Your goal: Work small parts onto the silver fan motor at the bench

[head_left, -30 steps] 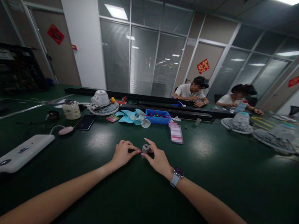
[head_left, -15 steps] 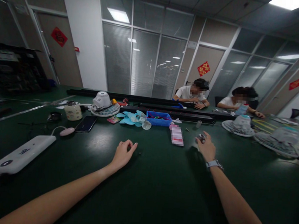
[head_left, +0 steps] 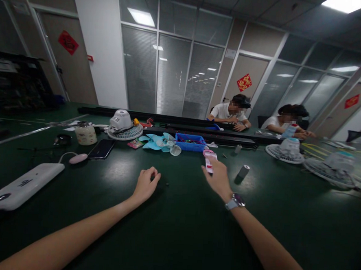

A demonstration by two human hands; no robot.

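Observation:
My right hand (head_left: 219,178), wearing a watch (head_left: 235,201), is over the near part of a pink-and-white packet-like item (head_left: 210,156). Its thumb is apart from the fingers, and I cannot tell whether it touches the item. A small grey cylinder (head_left: 243,171) stands on the table to the right of this hand. My left hand (head_left: 147,184) rests on the table, fingers loosely curled, with a gap by the thumb and nothing visible in it. Just right of it lies a tiny dark piece (head_left: 167,184).
Behind are light-blue fan blades (head_left: 155,141), a blue bin (head_left: 190,143) of small parts and another small cylinder (head_left: 238,149). Left stand a white fan head (head_left: 120,123), a jar (head_left: 86,134), a phone (head_left: 101,149) and a white device (head_left: 21,186). Two people (head_left: 229,113) sit across.
My right hand has let go of the grey cylinder, which now stands on the table, and has moved left to the pink-and-white item. My left hand has stayed nearly still.

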